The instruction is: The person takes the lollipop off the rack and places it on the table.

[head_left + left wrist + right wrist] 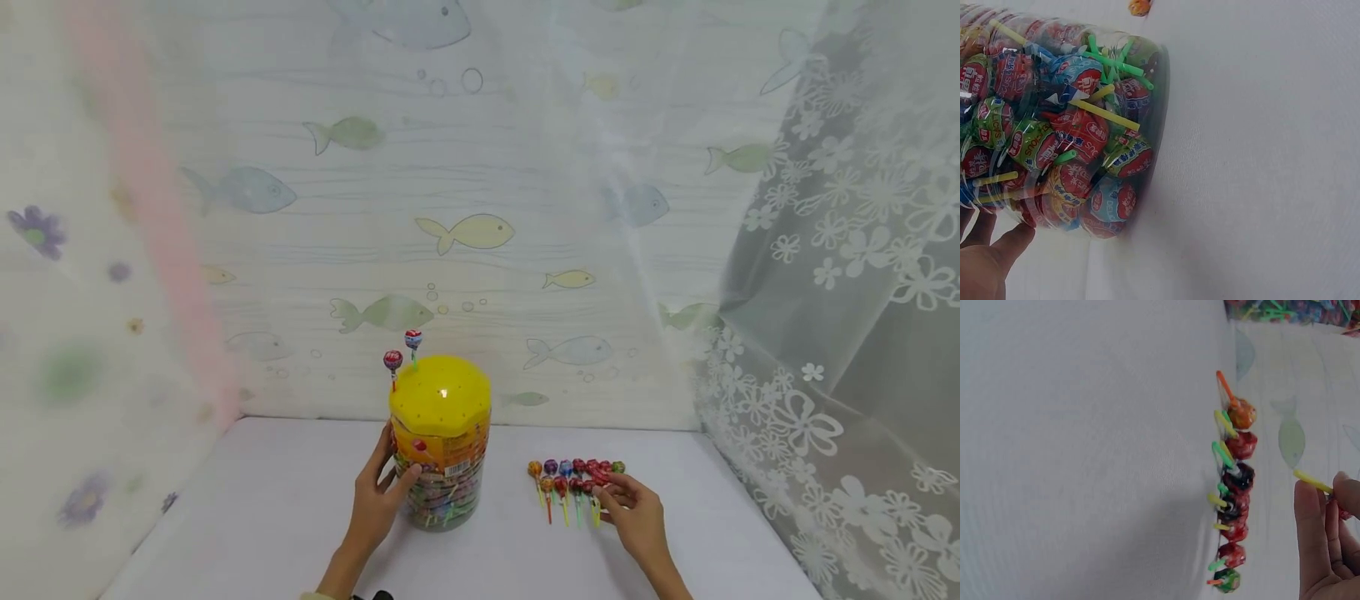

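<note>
My left hand (377, 497) holds the side of a clear plastic jar (446, 506) packed with wrapped lollipops, its thumb on the front. The jar stands upright under a yellow lid (442, 396) dotted with small holes. Two lollipops, one with a red stick (393, 360) and one with a green stick (413, 339), stand upright at the lid's left edge. To the right, my right hand (637, 514) pinches a lollipop by its yellow stick (1313, 480), raised off the table in the right wrist view; fingers partly hide its red head. Beside this hand lie several loose lollipops (562, 485) in rows.
A white table (300, 508) carries the jar and the loose lollipops. Behind it hangs a sheet (480, 367) printed with fish. A flowered sheer curtain (847, 417) borders the right side, and a flower-printed sheet (90, 375) the left.
</note>
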A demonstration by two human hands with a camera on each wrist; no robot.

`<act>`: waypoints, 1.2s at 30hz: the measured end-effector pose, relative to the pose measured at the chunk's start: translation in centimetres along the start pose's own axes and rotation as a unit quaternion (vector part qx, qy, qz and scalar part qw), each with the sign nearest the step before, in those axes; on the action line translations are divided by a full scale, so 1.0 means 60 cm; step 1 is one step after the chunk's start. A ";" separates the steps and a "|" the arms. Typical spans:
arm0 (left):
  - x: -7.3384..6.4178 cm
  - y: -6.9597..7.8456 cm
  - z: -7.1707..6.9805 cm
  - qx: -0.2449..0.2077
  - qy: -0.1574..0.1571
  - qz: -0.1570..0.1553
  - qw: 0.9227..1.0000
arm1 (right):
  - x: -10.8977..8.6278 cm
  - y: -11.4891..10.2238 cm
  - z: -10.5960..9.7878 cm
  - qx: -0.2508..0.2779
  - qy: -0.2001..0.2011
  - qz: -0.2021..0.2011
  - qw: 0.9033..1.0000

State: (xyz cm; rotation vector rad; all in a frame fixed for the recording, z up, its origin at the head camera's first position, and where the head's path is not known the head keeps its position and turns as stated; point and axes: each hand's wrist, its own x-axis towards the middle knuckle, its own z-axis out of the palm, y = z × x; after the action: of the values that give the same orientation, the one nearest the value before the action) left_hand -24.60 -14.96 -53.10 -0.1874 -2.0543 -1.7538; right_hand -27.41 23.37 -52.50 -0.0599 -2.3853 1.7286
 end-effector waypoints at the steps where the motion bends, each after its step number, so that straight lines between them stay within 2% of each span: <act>1: 0.000 0.000 0.000 0.000 0.001 -0.002 1.000 | 0.002 0.003 -0.003 -0.005 0.002 0.003 1.000; 8: 0.001 -0.001 0.000 0.005 0.001 -0.002 1.000 | 0.019 0.023 -0.015 -0.046 0.028 0.007 0.999; 13: 0.001 -0.001 0.001 0.007 0.005 -0.001 1.000 | 0.030 0.032 -0.023 -0.067 0.025 0.016 0.997; 19: 0.001 -0.002 0.001 0.005 0.002 -0.012 1.000 | 0.040 0.043 -0.025 -0.090 0.009 0.038 0.995; 24: 0.001 -0.002 -0.001 0.005 0.000 -0.017 1.000 | 0.050 0.050 -0.023 -0.115 -0.008 0.037 0.993; 31: -0.001 0.004 -0.004 0.006 -0.005 0.005 1.000 | 0.064 0.054 -0.018 -0.159 -0.029 0.054 0.985; 36: -0.002 0.003 -0.001 0.007 -0.002 -0.002 1.000 | 0.065 0.045 -0.019 -0.172 -0.041 0.064 0.982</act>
State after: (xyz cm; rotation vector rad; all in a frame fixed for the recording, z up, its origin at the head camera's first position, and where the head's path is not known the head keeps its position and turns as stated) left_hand -24.43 -14.99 -52.95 -0.1829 -2.0707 -1.7434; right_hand -31.26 25.83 -54.16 -0.1998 -2.7710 1.3704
